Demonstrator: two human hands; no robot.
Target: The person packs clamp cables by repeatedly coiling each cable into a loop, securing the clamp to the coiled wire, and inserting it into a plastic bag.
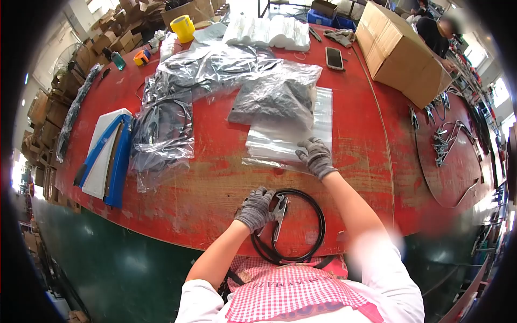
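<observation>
Red table (355, 145): left hand (256, 209) curls over a clamp (280, 211), right hand (316, 157) bends onto bags (274, 142); neither grip is clear. Picking one bag seems the step, calling for clean separation.

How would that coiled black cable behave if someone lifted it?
The black cable probably flexes yet springs back, since its loops hold round curves. The metal clamp at the left hand may drag one side down, looking bulkier than the cable.
</observation>
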